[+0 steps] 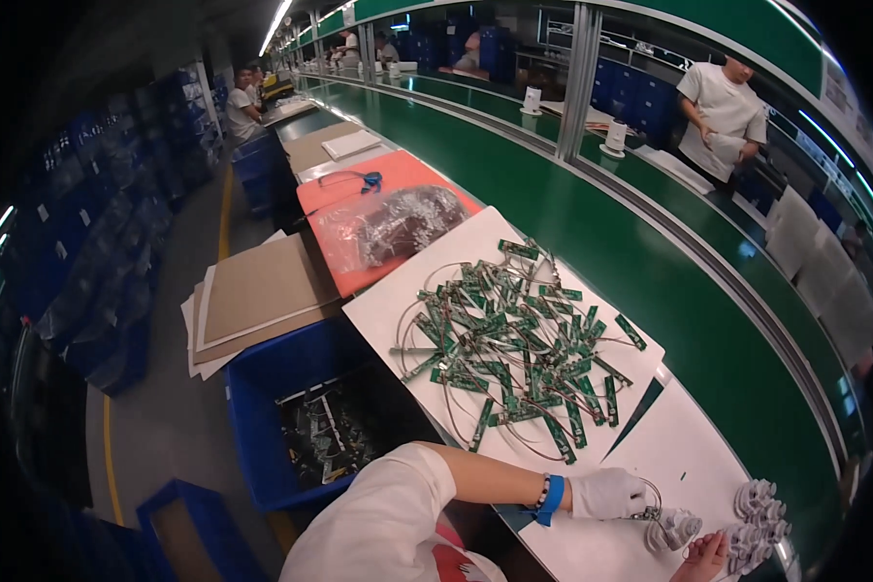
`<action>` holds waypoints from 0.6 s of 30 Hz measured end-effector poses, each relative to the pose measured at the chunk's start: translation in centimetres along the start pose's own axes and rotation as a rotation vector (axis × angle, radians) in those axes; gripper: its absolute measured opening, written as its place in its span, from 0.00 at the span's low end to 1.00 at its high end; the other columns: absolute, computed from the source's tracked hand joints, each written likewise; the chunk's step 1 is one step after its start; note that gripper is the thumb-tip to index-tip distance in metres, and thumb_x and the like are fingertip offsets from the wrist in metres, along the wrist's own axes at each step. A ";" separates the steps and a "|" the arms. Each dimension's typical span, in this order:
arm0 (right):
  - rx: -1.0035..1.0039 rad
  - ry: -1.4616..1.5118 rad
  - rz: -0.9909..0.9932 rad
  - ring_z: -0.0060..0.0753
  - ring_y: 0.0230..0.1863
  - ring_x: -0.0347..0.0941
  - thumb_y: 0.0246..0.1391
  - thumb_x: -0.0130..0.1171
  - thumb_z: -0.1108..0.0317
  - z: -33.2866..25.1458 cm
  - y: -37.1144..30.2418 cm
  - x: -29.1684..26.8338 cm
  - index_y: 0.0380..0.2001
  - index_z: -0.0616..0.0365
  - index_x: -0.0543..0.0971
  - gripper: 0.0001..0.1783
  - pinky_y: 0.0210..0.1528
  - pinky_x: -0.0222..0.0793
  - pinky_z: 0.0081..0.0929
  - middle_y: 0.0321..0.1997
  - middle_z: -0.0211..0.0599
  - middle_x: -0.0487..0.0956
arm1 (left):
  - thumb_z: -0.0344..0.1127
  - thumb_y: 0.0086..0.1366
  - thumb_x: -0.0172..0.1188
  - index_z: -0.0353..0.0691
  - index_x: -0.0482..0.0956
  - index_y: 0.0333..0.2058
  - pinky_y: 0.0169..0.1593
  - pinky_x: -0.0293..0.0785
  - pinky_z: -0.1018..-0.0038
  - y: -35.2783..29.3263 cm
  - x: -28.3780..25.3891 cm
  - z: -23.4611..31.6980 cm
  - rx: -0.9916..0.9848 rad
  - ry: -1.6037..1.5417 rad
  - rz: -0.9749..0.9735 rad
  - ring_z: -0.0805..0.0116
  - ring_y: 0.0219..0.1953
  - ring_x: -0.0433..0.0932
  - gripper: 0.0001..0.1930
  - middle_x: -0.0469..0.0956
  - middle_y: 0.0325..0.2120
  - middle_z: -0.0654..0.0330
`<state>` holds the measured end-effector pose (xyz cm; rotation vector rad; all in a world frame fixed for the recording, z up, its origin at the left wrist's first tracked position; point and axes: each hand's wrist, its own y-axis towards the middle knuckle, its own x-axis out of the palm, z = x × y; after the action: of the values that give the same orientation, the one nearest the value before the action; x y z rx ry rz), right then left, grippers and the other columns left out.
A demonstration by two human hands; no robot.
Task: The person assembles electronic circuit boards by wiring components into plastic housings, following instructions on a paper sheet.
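Observation:
My left hand [606, 494], in a white glove with a blue band at the wrist, is closed over the white sheet. A thin looped wire [655, 497] comes out from its fingertips. Just below them sits a round white plastic part [673, 529]. My right hand [704, 557], bare-fingered, shows at the lower edge with its fingers bent together; what they hold, if anything, I cannot make out. Beside it stands a cluster of similar white plastic parts [759, 509]. Farther up, a pile of green circuit boards with wires [524, 339] covers another white sheet [383, 310].
At left is a blue bin [252, 427] of dark parts, with cardboard sheets [262, 291] behind it. A clear plastic bag of small parts [407, 223] lies on an orange sheet [359, 278]. A green conveyor belt [650, 262] runs alongside; a person [723, 112] stands across it.

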<state>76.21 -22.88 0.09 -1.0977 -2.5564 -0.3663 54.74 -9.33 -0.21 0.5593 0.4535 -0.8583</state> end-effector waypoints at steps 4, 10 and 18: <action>-0.069 -0.081 0.052 0.23 0.23 0.66 0.51 0.49 0.74 -0.5 0.4 -0.4 0.33 0.67 0.70 0.07 0.25 0.64 0.21 0.23 0.35 0.71 | 0.38 0.53 0.48 0.40 0.71 0.22 0.27 0.68 0.64 1.2 1.9 -1.4 0.130 0.056 0.059 0.55 0.24 0.72 0.09 0.73 0.20 0.54; -0.309 -0.502 0.162 0.27 0.21 0.67 0.52 0.48 0.73 -1.1 0.1 1.3 0.30 0.69 0.70 0.07 0.23 0.67 0.21 0.22 0.39 0.72 | 0.38 0.53 0.48 0.40 0.72 0.22 0.26 0.68 0.64 1.9 1.1 -1.1 0.215 0.111 0.107 0.55 0.22 0.72 0.09 0.72 0.20 0.55; -0.787 -0.602 0.321 0.31 0.17 0.68 0.53 0.48 0.71 0.4 0.9 -0.3 0.26 0.70 0.70 0.10 0.21 0.68 0.22 0.17 0.43 0.73 | 0.41 0.52 0.48 0.38 0.73 0.20 0.30 0.67 0.61 1.5 0.4 -0.2 -0.015 -0.140 0.047 0.49 0.23 0.71 0.13 0.72 0.18 0.48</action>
<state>76.97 -22.28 -0.29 -2.1348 -2.6860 -1.1667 56.18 -8.61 -0.18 0.4905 0.3185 -0.8425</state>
